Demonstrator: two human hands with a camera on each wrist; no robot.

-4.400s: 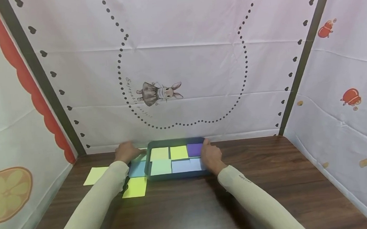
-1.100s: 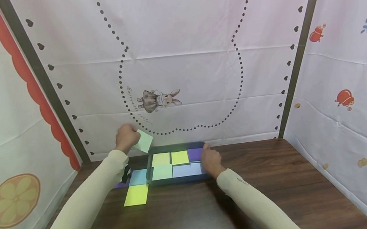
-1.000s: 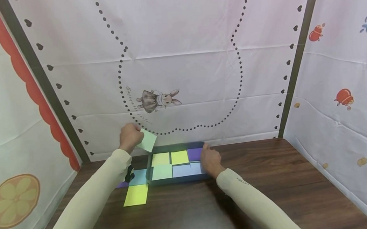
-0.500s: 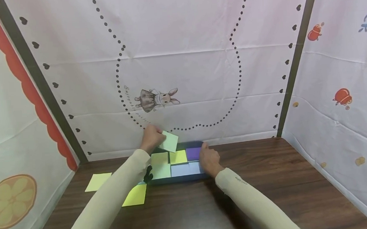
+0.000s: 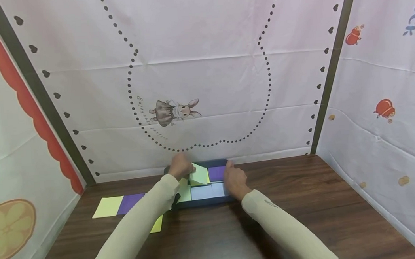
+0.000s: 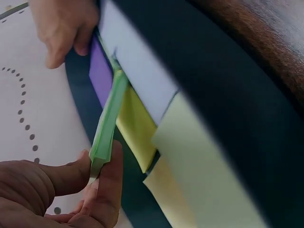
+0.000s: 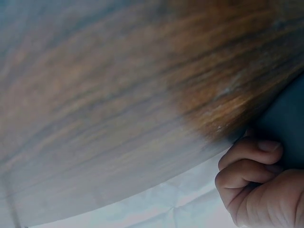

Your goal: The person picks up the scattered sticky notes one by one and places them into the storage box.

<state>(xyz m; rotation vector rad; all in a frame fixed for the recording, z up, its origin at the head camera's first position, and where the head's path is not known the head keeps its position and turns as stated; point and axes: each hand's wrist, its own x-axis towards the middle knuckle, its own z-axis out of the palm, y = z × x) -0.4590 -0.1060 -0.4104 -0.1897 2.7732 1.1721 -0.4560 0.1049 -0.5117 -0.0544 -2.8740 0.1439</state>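
Observation:
My left hand (image 5: 180,166) pinches a light green sticky-note pad (image 5: 199,174) between thumb and fingers. The pad is tilted over the back middle of a dark tray (image 5: 205,202), and its lower end meets the bright yellow pad (image 6: 135,128) in the left wrist view. Inside the tray also lie a purple pad (image 5: 216,173), two pale blue pads (image 5: 201,192) and another pale green pad (image 5: 184,190). A pale yellow pad (image 6: 171,190) is partly hidden behind my left hand in the head view. My right hand (image 5: 235,180) grips the tray's right rim, fingers curled over it.
Left of the tray on the dark wooden table (image 5: 214,236) lie a pale yellow pad (image 5: 107,207) and a purple pad (image 5: 129,202). My left sleeve partly covers a bright yellow pad (image 5: 157,225). A printed cloth (image 5: 208,86) stands directly behind the table.
The left hand has lifted the green pad from the table left of the tray, carried it right and lowered it over the tray's middle. The right hand has kept its grip on the rim.

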